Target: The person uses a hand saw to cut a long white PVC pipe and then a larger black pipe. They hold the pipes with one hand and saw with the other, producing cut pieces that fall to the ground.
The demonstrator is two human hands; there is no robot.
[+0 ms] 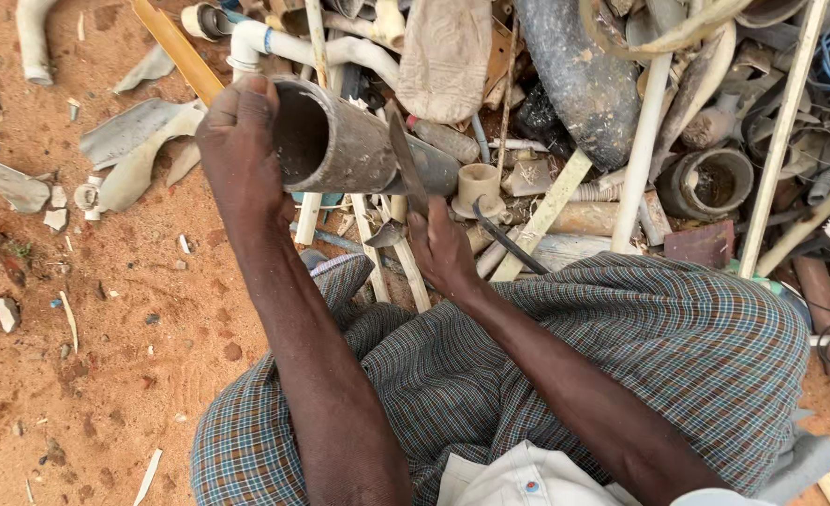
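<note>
My left hand (239, 150) grips the open end of a wide grey pipe (359, 150), which lies roughly level in front of me. A long thin blade (404, 159) rests across the pipe's middle, and my right hand (441, 248) is shut on its handle just below the pipe. Both forearms reach forward over my lap, which is covered by a blue-green checked cloth (621, 337). The pipe's far end is hidden among scrap.
A heap of scrap fills the top: white plastic pipes (642, 141), a dark rubber piece (579, 80), a round fitting (710, 183), wooden sticks (780, 131), a flattened plastic bottle (443, 56). Grey pipe shards (139, 141) and small stones lie on red sandy ground (106, 356) at the left.
</note>
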